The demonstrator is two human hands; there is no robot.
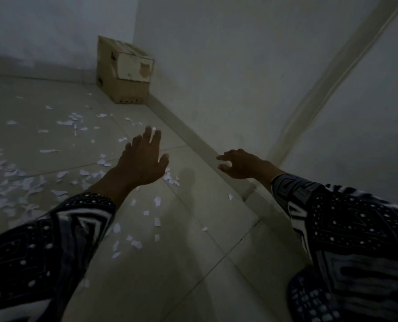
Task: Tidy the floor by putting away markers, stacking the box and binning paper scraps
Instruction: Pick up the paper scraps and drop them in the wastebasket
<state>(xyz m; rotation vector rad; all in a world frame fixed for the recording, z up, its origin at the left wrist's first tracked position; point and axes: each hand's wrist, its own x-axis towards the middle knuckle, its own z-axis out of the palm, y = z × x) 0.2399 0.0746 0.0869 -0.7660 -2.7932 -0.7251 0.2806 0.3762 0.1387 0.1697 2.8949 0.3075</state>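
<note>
From the head view, both hands reach forward empty: the left hand (144, 159) with fingers spread, the right hand (239, 163) loosely curled. Boxes (123, 70) look already stacked in the floor's far corner. Paper scraps (103, 161) litter the floor (193, 228); gathering them likely comes next. No markers are visible.

Count, head view: cardboard boxes, 2, smaller box (135, 66) stacked on larger box (121, 91). Hands, 2: left hand (144, 161), right hand (242, 165). Paper scraps (61, 175) on tiled floor (193, 263): dozens, exact number indeterminate.
</note>
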